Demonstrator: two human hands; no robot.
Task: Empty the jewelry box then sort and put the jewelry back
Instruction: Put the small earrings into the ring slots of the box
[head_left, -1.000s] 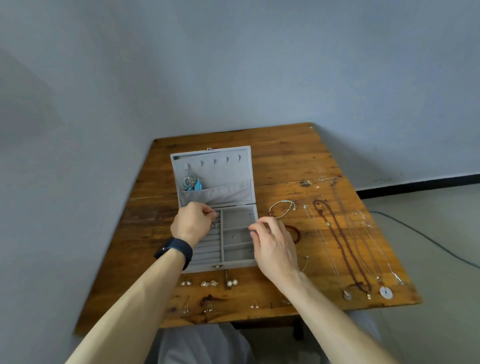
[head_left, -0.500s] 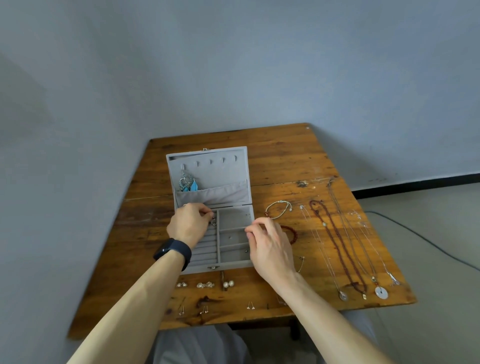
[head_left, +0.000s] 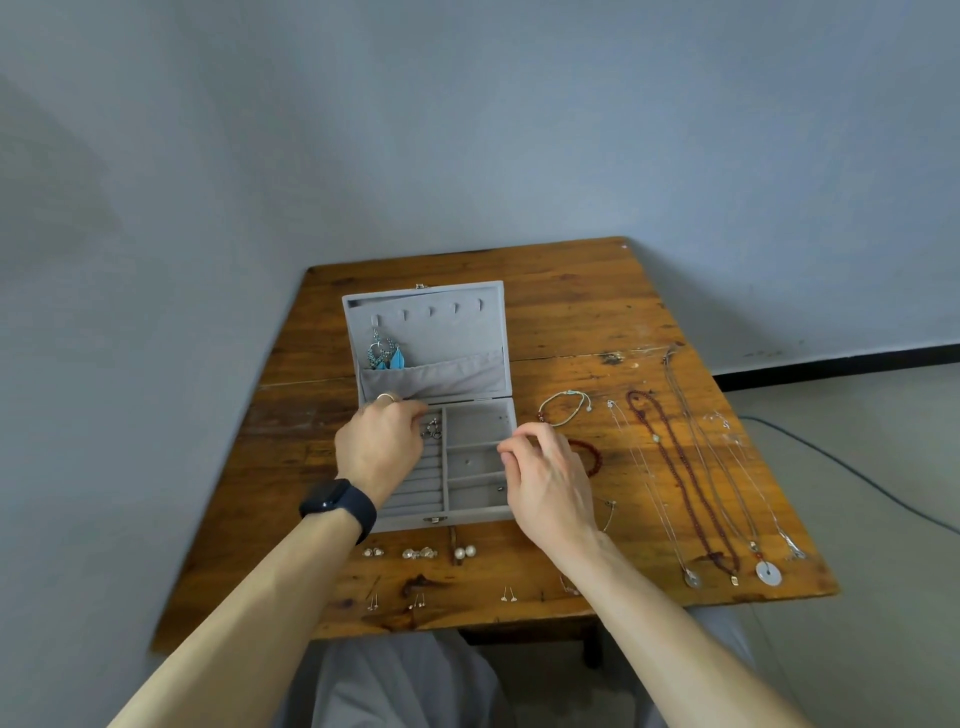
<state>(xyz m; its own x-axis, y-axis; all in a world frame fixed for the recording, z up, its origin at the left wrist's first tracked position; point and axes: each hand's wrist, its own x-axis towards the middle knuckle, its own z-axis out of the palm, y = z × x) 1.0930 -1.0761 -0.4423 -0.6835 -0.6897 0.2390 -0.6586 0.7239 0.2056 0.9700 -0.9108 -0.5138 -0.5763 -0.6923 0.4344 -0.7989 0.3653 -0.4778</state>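
Table (head_left: 571, 301): wooden, set into a wall corner. Bare wood shows behind the box lid and along the left edge.
Jewelry box (head_left: 467, 325): grey, open, left of the table's middle, its lid standing up at the back. Its front wall lies near the front row of earrings.
Necklaces (head_left: 685, 478): laid lengthwise on the right half, with their pendants close to the front edge and the outermost chain close to the right edge.
Right hand (head_left: 548, 478): over the box's right wall, fingers bent and tips drawn together. Whether they pinch anything cannot be told.
Left hand (head_left: 382, 449): over the ring rolls at back left, fingers curled just beside a small metal cluster (head_left: 432, 428). Its hold cannot be told.
Bracelets (head_left: 563, 408): between the box and the necklaces.
Earrings (head_left: 418, 553): two rows between the box front and the table's front edge.
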